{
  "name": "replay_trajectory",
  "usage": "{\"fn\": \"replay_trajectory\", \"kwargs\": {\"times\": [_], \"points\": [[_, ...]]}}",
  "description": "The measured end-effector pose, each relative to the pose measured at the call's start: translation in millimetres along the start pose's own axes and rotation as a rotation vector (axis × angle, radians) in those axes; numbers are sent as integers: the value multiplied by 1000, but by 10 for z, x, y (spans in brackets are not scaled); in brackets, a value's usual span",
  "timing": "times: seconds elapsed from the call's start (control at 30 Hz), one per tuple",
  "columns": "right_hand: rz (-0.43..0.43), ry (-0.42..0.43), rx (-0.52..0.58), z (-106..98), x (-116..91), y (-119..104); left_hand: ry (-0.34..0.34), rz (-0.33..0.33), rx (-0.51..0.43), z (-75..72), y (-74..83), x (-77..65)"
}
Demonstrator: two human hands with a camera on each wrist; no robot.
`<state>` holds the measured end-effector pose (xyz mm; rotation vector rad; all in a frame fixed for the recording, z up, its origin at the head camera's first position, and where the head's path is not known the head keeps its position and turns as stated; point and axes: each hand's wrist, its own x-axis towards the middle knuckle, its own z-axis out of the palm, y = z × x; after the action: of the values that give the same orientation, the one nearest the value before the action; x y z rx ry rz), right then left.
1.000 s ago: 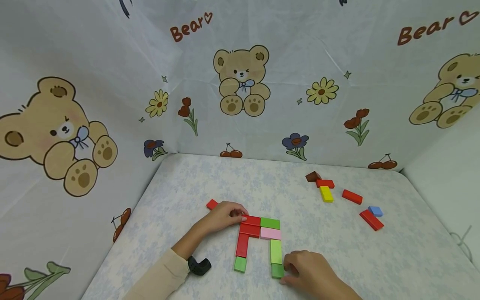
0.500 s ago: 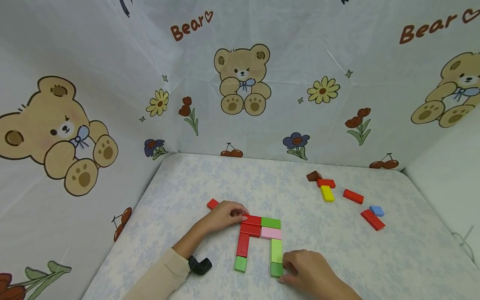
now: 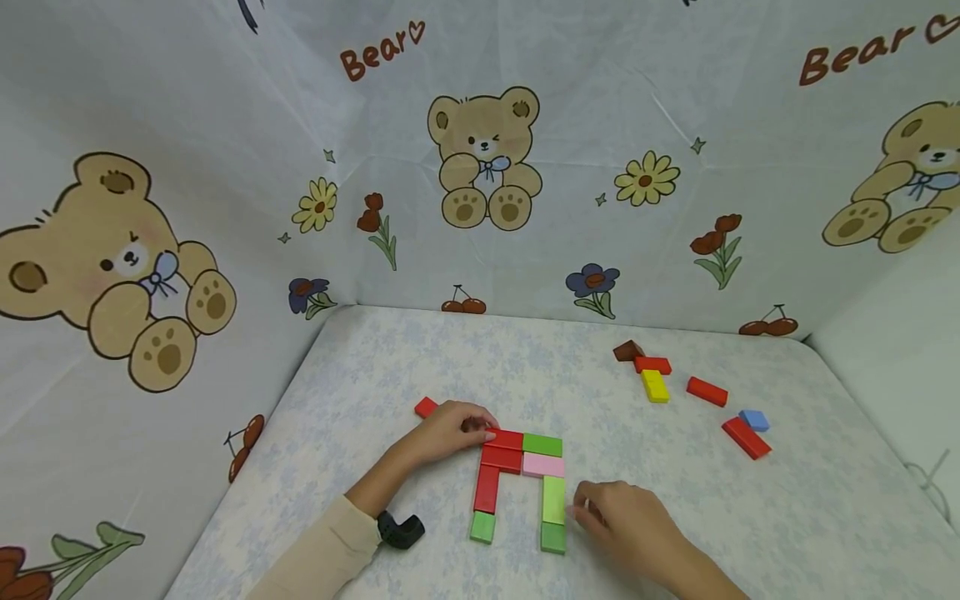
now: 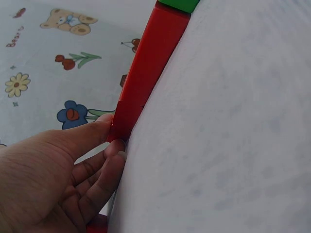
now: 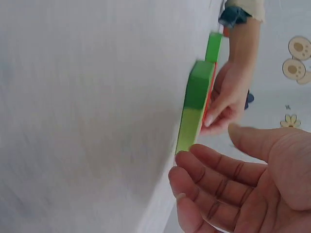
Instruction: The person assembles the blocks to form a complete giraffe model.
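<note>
Flat wooden blocks lie on the table in an arch-like shape. Its top row pairs a red block (image 3: 507, 439) with a green block (image 3: 543, 445); below them are another red block (image 3: 501, 458) and a pink block (image 3: 543, 465). The left leg is a red block (image 3: 486, 489) over a small green block (image 3: 483, 527), the right leg a light green block (image 3: 553, 499) over a green block (image 3: 552, 537). My left hand (image 3: 450, 431) pinches the top red block's left end between thumb and fingers. Beside the right leg, my right hand (image 3: 630, 523) holds nothing, fingers loosely bent.
Partly behind my left hand lies a red block (image 3: 425, 407). Toward the back right are a brown block (image 3: 627, 351), a yellow block (image 3: 655, 386), a blue block (image 3: 754, 420) and several red blocks (image 3: 707, 391). A bear-print cloth (image 3: 555, 108) hangs behind the table.
My right hand has drawn away from the lower green block at the right leg, slightly rightward and up in the head view. The left hand stays where it was.
</note>
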<state>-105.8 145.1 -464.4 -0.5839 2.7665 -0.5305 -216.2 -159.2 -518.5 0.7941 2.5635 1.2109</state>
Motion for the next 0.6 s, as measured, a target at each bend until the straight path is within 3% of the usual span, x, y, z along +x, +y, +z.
{"fn": "replay_trajectory", "kwargs": {"times": [0.13, 0.4, 0.6], "points": [[31, 52, 7, -85, 82, 56, 0, -2, 1, -3, 10, -2], [-73, 91, 84, -96, 265, 130, 4, 2, -2, -13, 33, -20], [-91, 104, 90, -79, 377, 167, 5, 7, -3, -8, 28, -11]]}}
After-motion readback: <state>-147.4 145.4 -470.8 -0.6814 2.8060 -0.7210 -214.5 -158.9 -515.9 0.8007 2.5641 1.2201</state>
